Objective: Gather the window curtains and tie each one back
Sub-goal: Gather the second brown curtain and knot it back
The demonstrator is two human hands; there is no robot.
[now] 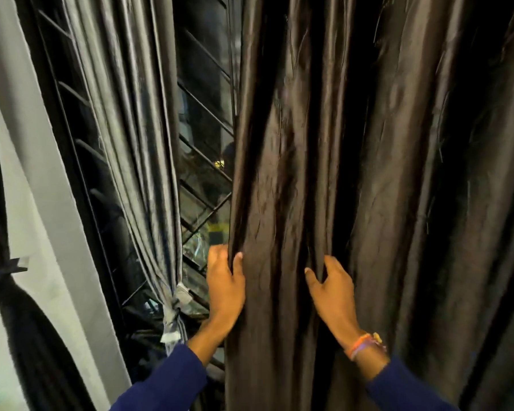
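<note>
Two hands work the dark brown curtain (353,179) hanging loose before the window: the left hand (224,281) grips its left edge, the right hand (333,287) apparently pinches a fold. Beside it, the grey curtain (131,120) is tied back.

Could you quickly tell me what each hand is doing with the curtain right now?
Left hand: grips the left edge of the dark brown curtain, fingers curled behind it.
Right hand: pinches a fold of the same curtain.
</note>
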